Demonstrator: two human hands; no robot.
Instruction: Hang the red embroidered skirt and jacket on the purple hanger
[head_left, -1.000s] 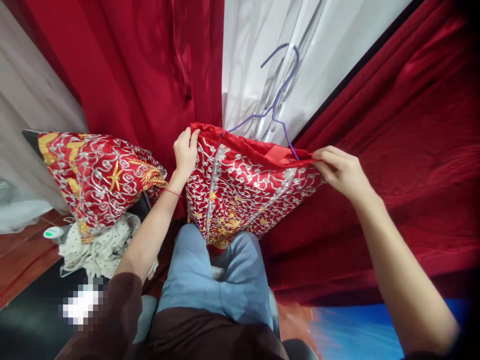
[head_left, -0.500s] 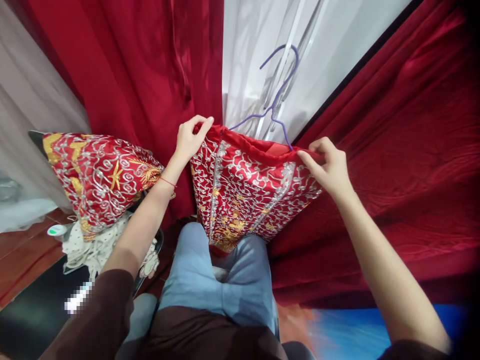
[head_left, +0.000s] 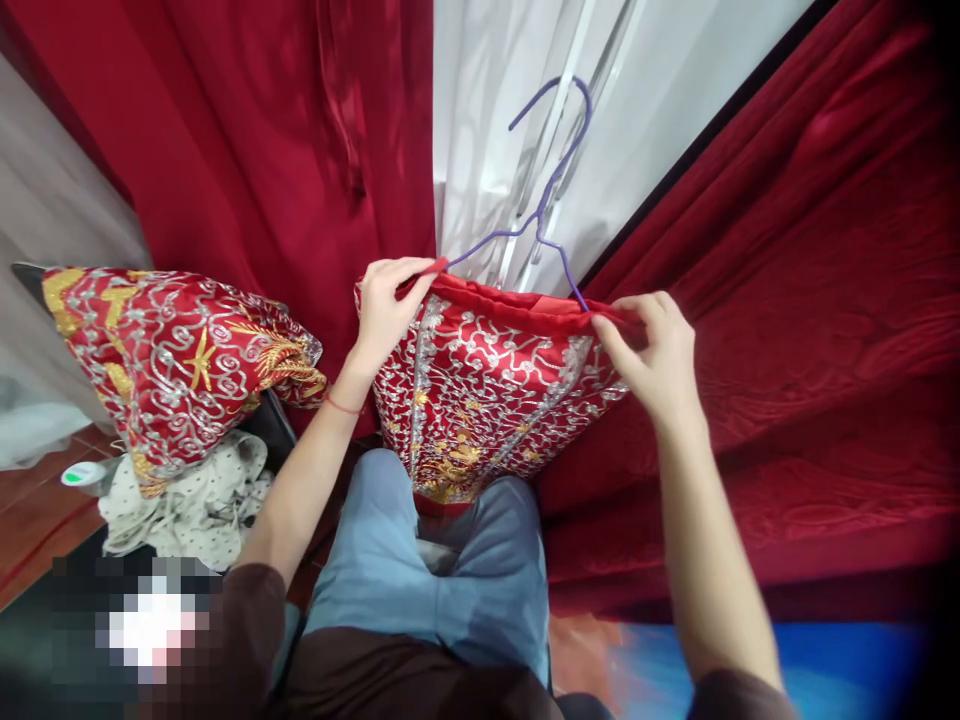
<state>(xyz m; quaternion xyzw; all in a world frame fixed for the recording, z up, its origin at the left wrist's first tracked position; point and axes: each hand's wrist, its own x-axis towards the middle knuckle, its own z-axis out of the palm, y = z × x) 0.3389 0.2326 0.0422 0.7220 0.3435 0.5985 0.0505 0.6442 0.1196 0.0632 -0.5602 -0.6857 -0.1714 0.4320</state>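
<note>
Red garment hangs below and between your fingers; left hand pinches its top on one side; right hand pinches the other; hanger between them.

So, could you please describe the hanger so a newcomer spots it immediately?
Find the pale backdrop between two red drapes. Below it, the left hand and right hand hold a red embroidered cloth, with a thin hanger rising from its top edge. The hanger's purple sets it apart from the red and white around it.
</note>
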